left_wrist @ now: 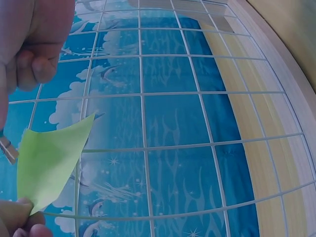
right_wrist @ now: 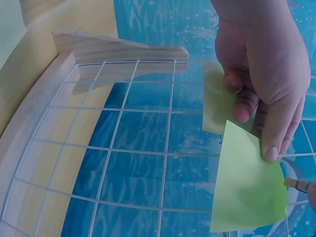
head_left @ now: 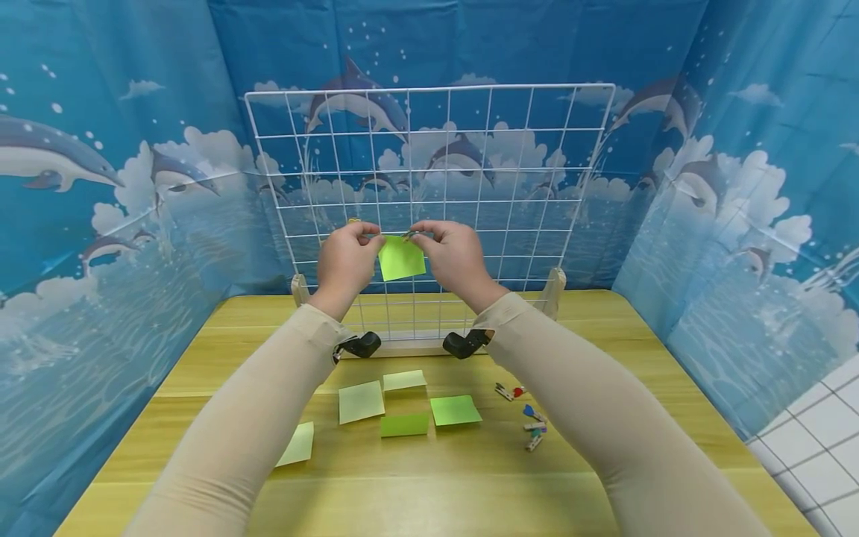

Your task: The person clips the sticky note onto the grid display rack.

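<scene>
In front of the white wire grid [head_left: 496,171] hangs a bright green sticky note [head_left: 403,259]. My left hand [head_left: 347,261] pinches it by its upper left corner, thumb against fingers. My right hand [head_left: 458,257] pinches a small wooden clothespin [right_wrist: 296,184], whose tip is right at the note's top edge. In the right wrist view, another pale green note [right_wrist: 213,101] shows at the grid, partly covered by my left hand. A bit of yellow [head_left: 353,221] peeks out above that hand in the head view.
Several green and pale yellow sticky notes [head_left: 361,403] lie on the wooden table [head_left: 429,492]. Small clothespins [head_left: 535,427], some with coloured decorations, lie scattered right of them, near my right forearm. Wooden feet [head_left: 553,292] hold the grid upright. Behind it hangs a dolphin-print curtain [head_left: 429,45].
</scene>
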Demonstrator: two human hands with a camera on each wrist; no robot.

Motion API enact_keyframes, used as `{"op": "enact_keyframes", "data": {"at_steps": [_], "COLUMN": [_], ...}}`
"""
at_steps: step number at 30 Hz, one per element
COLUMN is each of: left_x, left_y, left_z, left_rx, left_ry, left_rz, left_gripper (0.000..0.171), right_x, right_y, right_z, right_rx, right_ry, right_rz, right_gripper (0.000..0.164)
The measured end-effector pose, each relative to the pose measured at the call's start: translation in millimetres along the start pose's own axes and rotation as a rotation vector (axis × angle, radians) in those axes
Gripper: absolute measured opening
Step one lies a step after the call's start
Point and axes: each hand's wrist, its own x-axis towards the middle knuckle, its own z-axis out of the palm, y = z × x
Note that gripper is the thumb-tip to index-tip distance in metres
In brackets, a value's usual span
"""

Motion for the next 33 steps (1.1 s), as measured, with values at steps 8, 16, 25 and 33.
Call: {"op": "enact_keyframes", "data": {"at_steps": [8,16,25,33], "left_x": [-0.3,-1.1,-0.9,-0.3], "left_y": [-0.4,0.3,-0.2,-2.5], "left_z": [0.2,-0.3,1.5,2.0], "left_rx": [0.001,-0.009,-0.019,-0.025], "left_ry": [0.002,-0.001,0.006,0.015], "left_rz": [0.008,0.008,0.007,0.011], "left_gripper": [0.034,0.035,0.034,0.033], "right_x": [8.1,12.2,22.2,26.3], "right_y": [-5.3,-9.0,-15.7,-22.3], "right_z": [4.7,6.4,5.6,4.8], "right_rx": [-0.013,-0.04,-0.1,-0.144], "right_ry": [0.012,0.011,-0.011,-0.063], "right_rz": [0.025,0.046,0.096,0.14], "right_gripper": [0.025,0.025,0.027,0.028]}}
